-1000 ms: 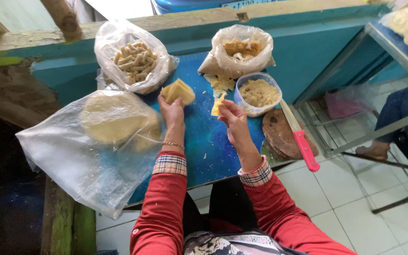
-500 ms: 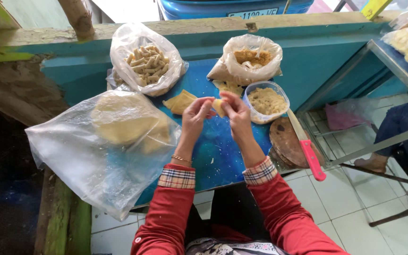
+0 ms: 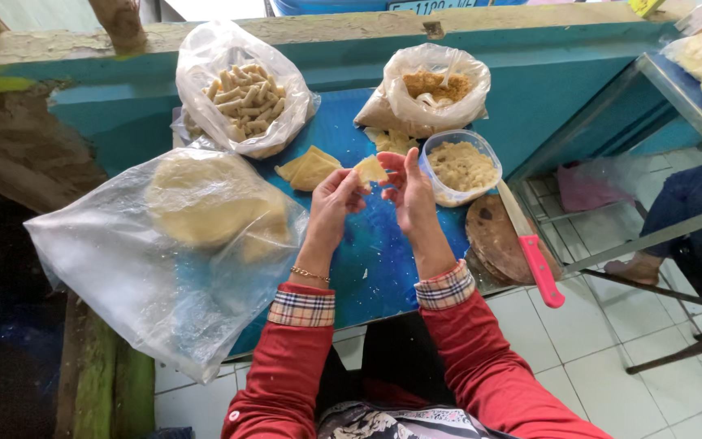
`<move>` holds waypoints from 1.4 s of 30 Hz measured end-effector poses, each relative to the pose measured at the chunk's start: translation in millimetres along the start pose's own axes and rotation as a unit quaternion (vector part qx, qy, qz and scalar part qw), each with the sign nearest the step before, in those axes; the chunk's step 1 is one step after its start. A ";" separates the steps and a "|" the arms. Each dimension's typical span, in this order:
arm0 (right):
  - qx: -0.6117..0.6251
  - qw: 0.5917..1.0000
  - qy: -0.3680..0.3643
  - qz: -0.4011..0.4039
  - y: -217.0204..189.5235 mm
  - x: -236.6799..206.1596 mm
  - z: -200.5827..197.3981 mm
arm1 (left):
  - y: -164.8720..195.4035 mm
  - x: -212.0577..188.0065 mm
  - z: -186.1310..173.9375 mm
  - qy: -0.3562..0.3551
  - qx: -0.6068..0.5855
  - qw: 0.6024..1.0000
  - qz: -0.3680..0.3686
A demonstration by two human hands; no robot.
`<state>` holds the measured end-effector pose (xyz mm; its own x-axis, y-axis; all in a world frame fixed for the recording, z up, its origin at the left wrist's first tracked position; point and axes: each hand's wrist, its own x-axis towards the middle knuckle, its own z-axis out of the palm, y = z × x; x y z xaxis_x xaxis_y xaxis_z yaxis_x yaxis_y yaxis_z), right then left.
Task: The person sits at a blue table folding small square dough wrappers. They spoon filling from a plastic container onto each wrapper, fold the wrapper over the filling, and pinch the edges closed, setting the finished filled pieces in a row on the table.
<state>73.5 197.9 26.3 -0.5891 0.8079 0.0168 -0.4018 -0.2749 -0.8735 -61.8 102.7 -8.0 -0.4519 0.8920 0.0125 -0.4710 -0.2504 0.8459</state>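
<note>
Head view looks straight down on a blue bench (image 3: 367, 260); both hands meet above its middle. Left hand (image 3: 336, 199) is closed lightly, pinching a small pale yellow dough wrapper (image 3: 370, 169) by its lower edge between thumb and fingertips; right hand (image 3: 410, 191) stands just beside it, fingers loosely curled and half open, its fingertips touching or almost touching the wrapper's right side; which of the two I cannot tell. The wrapper is held in the air, tilted, near a small stack of flat wrappers (image 3: 310, 168) lying on the bench to its left; a round clear tub of crumbly filling (image 3: 461, 167) sits just to its right. Behind, a plastic bag of finished rolls (image 3: 245, 102) stands at the left and a bag of brownish filling (image 3: 436, 89) at the right; a large clear bag of round dough sheets (image 3: 180, 236) covers the bench's left part; a pink-handled knife (image 3: 534, 252) lies across a round wooden board (image 3: 493, 236) at the right edge.
</note>
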 end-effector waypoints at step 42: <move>-0.268 0.957 -0.014 -0.114 1.9 -11.3 20.1 | 8.8 -5.3 15.3 -0.024 0.068 0.989 0.127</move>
<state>65.2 177.7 34.2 -0.5502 0.7987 0.2436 -0.1099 0.2199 -0.9693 -51.9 101.5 7.5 -0.5036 0.8252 0.2559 -0.2392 -0.4178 0.8765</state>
